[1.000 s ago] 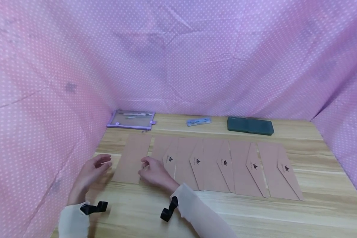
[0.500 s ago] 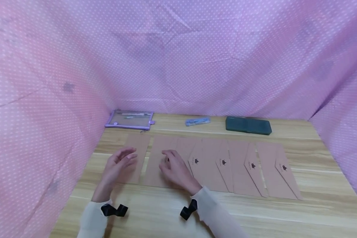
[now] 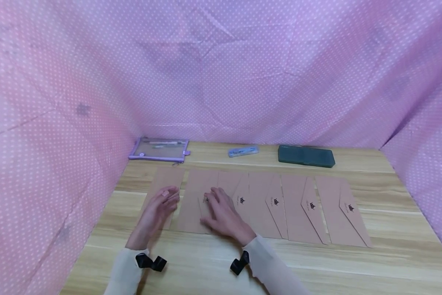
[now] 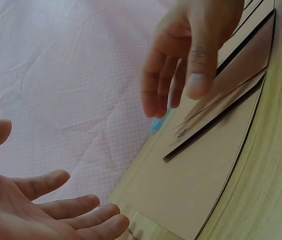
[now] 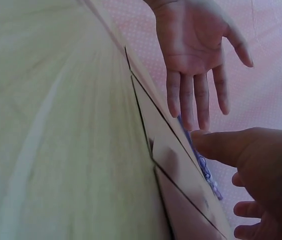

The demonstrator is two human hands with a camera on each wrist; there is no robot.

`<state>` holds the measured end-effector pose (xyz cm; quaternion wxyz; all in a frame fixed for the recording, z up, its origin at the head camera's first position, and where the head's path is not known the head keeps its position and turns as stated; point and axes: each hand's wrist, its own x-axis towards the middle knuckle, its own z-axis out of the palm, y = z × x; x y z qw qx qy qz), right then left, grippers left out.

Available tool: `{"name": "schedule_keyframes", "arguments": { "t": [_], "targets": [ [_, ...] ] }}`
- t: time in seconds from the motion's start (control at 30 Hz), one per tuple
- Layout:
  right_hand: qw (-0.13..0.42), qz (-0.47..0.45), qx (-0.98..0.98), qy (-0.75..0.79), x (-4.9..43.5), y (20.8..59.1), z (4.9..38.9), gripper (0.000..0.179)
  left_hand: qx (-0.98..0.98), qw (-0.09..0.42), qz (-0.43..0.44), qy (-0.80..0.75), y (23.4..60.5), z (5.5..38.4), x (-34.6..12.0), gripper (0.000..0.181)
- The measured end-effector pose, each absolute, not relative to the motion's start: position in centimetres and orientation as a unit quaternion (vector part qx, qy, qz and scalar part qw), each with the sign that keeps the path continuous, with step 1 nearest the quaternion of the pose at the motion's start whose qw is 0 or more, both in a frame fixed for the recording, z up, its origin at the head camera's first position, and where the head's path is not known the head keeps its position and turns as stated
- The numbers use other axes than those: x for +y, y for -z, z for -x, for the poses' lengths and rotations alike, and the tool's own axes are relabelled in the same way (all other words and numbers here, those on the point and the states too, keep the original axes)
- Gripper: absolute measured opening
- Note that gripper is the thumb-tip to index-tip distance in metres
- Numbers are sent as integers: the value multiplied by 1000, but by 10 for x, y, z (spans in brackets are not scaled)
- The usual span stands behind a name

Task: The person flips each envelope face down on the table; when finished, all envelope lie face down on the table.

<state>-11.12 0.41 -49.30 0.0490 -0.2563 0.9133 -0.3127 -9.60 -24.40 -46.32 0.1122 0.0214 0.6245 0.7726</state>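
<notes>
Brown kraft envelopes lie in a row on the wooden table, several of them with a crown printed on a pointed flap. My left hand [image 3: 158, 211] hovers over the leftmost envelope [image 3: 165, 178], palm turned inward, holding nothing. Over the second envelope [image 3: 191, 205] is my right hand [image 3: 224, 213], its relaxed fingers covering part of the flap and crown print. In the left wrist view, the right hand [image 4: 195, 45] hangs above the envelopes with nothing in it. The right wrist view shows the left palm [image 5: 193, 45] bare, fingers extended.
Behind the row lie a purple-edged mesh pouch [image 3: 159, 149] with pens, a small blue clear case [image 3: 243, 151] and a dark green box [image 3: 306, 156]. Pink dotted cloth [image 3: 221, 82] hangs at the back and sides. Bare wood [image 3: 191, 262] lies in front of the envelopes.
Both hands have moved to the right: the left from beside the leftmost envelope to over it, the right from that envelope's right edge to the second one. The envelopes stay in place.
</notes>
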Motion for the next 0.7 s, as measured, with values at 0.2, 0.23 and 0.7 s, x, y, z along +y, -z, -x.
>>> {"name": "schedule_keyframes", "arguments": {
  "t": [0.2, 0.23, 0.7],
  "targets": [
    [63, 267, 918, 286, 6, 497, 111, 76, 633, 124, -32, -764, 465, 95, -243, 30],
    [65, 268, 919, 282, 6, 497, 110, 76, 634, 126, -32, -762, 466, 95, -242, 30],
    [53, 290, 938, 182, 2, 504, 109, 68, 573, 136, -41, -807, 476, 95, -242, 33]
  ]
}}
